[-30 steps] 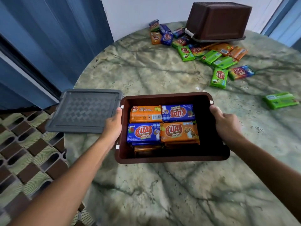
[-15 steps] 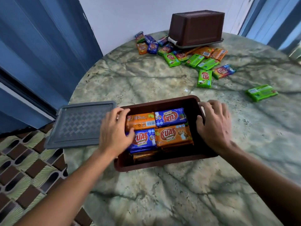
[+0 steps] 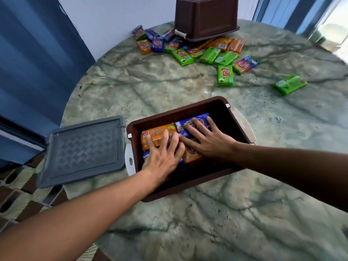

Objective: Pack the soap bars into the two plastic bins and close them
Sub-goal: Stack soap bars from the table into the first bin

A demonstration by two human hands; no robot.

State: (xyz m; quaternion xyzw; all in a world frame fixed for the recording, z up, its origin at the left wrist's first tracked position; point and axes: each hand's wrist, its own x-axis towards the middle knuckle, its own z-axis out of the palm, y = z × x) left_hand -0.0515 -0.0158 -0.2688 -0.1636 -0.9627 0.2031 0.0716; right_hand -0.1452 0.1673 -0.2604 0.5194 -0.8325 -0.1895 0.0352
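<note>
A brown open bin (image 3: pixel 216 102) stands on the marble table in front of me, holding orange and blue soap bars (image 3: pixel 156 133). My left hand (image 3: pixel 163 155) lies flat inside it, fingers spread over the orange and blue bars on the left. My right hand (image 3: pixel 205 138) presses flat on the blue and orange bars on the right. Neither hand grips anything. The grey lid (image 3: pixel 82 149) lies left of the bin, overhanging the table edge. A second brown bin (image 3: pixel 205 16) sits upside down at the back, with several loose soap bars (image 3: pixel 225 74) scattered before it.
The round marble table (image 3: pixel 235 213) ends at a curved edge on the left, above a patterned floor (image 3: pixel 17 196). A single green bar (image 3: pixel 290 84) lies apart at the right. A blue wall panel and a white wall stand behind.
Both hands left the bin's side rims, moved inward and now rest flat on the bars inside. The bin has turned slightly, and the view has shifted.
</note>
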